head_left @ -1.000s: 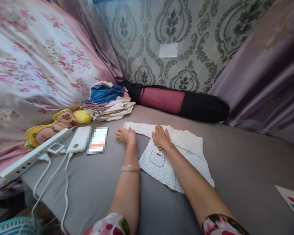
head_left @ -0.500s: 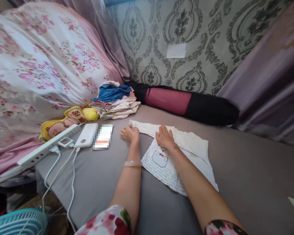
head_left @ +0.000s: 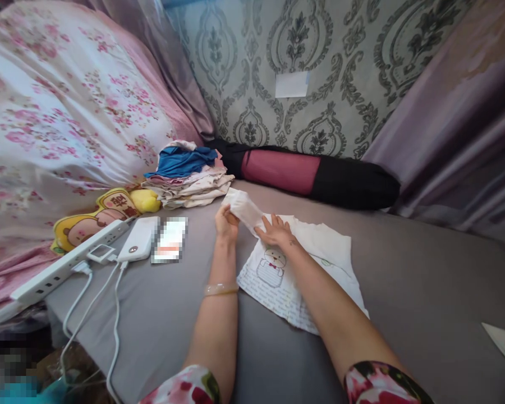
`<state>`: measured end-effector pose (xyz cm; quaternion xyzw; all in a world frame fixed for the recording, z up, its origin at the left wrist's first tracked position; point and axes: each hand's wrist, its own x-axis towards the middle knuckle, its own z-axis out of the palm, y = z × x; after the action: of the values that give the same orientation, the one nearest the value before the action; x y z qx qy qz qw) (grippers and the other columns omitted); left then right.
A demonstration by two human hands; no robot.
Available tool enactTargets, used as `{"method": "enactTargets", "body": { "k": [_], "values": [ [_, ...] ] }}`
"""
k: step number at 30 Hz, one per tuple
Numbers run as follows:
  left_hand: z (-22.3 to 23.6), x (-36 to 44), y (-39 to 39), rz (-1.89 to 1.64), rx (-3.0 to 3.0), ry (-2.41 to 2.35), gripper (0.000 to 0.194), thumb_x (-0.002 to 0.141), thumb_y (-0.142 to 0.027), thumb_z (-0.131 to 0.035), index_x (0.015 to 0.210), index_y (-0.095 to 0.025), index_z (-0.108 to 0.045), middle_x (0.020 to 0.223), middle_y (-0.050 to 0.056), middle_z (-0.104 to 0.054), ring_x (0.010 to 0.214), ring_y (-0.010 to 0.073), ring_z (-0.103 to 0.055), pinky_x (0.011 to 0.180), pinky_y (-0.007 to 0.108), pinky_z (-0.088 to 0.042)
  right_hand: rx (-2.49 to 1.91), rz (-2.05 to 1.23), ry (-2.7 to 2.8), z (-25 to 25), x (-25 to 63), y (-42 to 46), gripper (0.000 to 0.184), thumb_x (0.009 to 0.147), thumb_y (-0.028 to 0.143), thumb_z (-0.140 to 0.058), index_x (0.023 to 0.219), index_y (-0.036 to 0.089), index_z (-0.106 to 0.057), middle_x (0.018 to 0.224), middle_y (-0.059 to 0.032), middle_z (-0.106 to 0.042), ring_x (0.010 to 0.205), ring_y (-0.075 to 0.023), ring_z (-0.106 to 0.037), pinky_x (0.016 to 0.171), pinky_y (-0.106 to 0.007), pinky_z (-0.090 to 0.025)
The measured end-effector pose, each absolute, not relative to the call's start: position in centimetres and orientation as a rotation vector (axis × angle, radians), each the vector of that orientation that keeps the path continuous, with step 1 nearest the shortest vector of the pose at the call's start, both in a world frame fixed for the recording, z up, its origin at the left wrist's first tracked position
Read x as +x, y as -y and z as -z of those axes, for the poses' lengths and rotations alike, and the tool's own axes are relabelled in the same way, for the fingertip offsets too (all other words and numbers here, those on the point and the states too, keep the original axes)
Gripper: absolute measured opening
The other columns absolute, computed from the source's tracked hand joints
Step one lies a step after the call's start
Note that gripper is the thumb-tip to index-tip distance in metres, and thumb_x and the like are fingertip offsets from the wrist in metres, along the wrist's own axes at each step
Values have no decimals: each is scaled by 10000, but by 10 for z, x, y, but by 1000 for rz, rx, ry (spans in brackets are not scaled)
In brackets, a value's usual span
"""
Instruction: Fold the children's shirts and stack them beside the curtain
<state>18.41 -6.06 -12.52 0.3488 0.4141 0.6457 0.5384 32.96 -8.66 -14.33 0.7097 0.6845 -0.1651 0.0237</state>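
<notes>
A small white long-sleeved shirt (head_left: pixel 336 241) lies on the grey sheet, with a bear print and lines of lettering on its front. My left hand (head_left: pixel 227 222) grips the end of its left-hand sleeve (head_left: pixel 244 206), which is raised off the bed. Flat on the shirt near the base of that sleeve rests my right hand (head_left: pixel 274 230), fingers spread. The far sleeve appears folded across the top of the shirt. A pale bangle circles my left wrist.
Folded clothes (head_left: pixel 189 182) are stacked at the back left, beside a long black and red bag (head_left: pixel 281 170). On the left lie a phone (head_left: pixel 169 240), a white power bank (head_left: pixel 138 238), a power strip (head_left: pixel 67 261) with cables, and a yellow plush toy (head_left: pixel 84 224).
My left hand has lifted the sleeve end up and away from the bed. My right hand stays pressed on the shirt. The view has shifted slightly.
</notes>
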Motion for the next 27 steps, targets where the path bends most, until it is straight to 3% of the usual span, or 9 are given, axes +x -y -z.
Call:
{"method": "enactTargets", "body": {
  "k": [6, 9, 12, 15, 19, 22, 27],
  "values": [
    [121, 214, 68, -1520, 884, -871, 260, 766, -301, -419, 908, -141, -568, 936, 73, -664, 919, 177, -631, 779, 266, -487, 2204, 580, -2146, 137, 332, 83, 762, 872, 641, -350, 1496, 217, -242, 1575, -124, -114, 1426, -317, -119, 1113, -525, -105],
    [127, 228, 65, -1536, 889, -970, 174, 752, -334, -482, 824, -176, -495, 765, -4, -589, 729, 129, -596, 651, 220, -455, 2304, 674, -2298, 133, 346, 85, 587, 910, 454, -403, 1433, 190, -370, 1503, -128, -332, 1383, -276, -279, 1116, -470, -180],
    [132, 243, 68, -1471, 901, -1010, 162, 747, -312, -533, 803, -193, -439, 640, -65, -459, 557, 87, -493, 539, 185, -379, 2760, 725, -2335, 130, 366, 93, 409, 912, 233, -380, 1278, 140, -538, 1340, -133, -539, 1256, -229, -469, 1065, -373, -314],
    [136, 258, 80, -1354, 1112, -1016, 127, 802, -280, -516, 867, -197, -445, 633, -73, -426, 537, 78, -445, 531, 179, -346, 3267, 1338, -1958, 127, 387, 111, 315, 912, 210, -385, 1122, 123, -603, 1150, -130, -655, 1012, -203, -633, 899, -331, -473],
    [141, 274, 100, -1199, 1565, -972, 98, 869, -275, -488, 913, -204, -436, 658, -68, -444, 596, 89, -454, 611, 206, -375, 3317, 2528, -1124, 129, 404, 139, 288, 961, 261, -345, 1064, 99, -560, 903, -120, -699, 702, -150, -673, 676, -274, -538],
    [147, 281, 113, -979, 1891, -871, 112, 899, -317, -466, 916, -206, -461, 744, -40, -535, 702, 114, -518, 683, 233, -409, 3216, 2901, -817, 136, 408, 155, 378, 994, 361, -284, 1033, 103, -557, 812, -112, -687, 670, -153, -662, 653, -280, -551],
    [153, 283, 123, -698, 2151, -861, 290, 943, -438, -364, 972, -225, -558, 934, 2, -638, 901, 153, -587, 832, 268, -438, 3064, 3222, -783, 148, 410, 162, 418, 999, 427, -241, 1001, 173, -573, 801, -50, -672, 715, -150, -649, 680, -310, -572]
  ]
}}
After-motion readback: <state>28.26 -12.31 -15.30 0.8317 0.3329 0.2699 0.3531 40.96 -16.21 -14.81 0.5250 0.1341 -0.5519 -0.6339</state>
